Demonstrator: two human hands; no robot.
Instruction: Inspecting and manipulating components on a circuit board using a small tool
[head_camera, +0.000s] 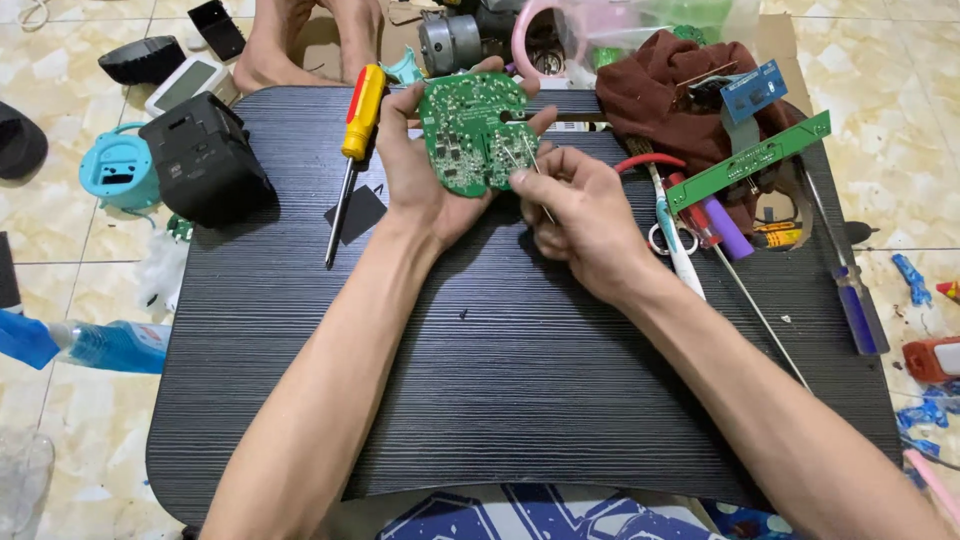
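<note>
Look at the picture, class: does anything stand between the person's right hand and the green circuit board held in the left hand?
Nothing visible does. The left hand holds the green circuit board up over the dark table. The right hand is right beside it, pinching thin metal tweezers whose tips reach the board's lower edge. The gap is open.

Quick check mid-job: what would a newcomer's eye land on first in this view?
The round green circuit board, held up in the left hand over the far middle of the dark table, draws the eye first. The right hand pinches thin metal tweezers against its edge. A yellow-handled screwdriver lies left of the board; a long green strip board lies to the right.
</note>
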